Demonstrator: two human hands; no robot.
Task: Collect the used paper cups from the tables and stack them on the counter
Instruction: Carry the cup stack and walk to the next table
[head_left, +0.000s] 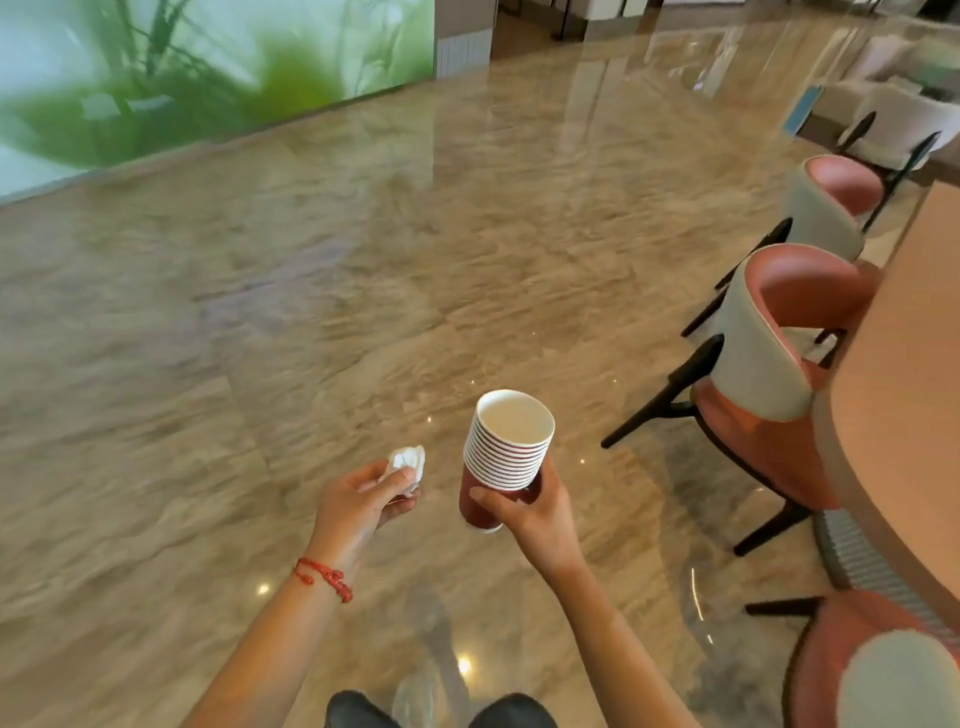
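Gripping the nested stack of paper cups (506, 457) low at its base, the right hand (530, 512) is carrying it tilted over the floor while the left hand (363, 501) is pinching a crumpled tissue (408, 462). Tilting further is risking upper cups sliding out. Open floor (311, 312) is lying ahead and left; chairs (769, 364) and the table edge (893, 415) are crowding the right.

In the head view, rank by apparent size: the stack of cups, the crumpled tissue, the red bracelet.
1. stack of cups, held in the right hand
2. crumpled tissue, in the left hand, and red bracelet: look alike, not ranked
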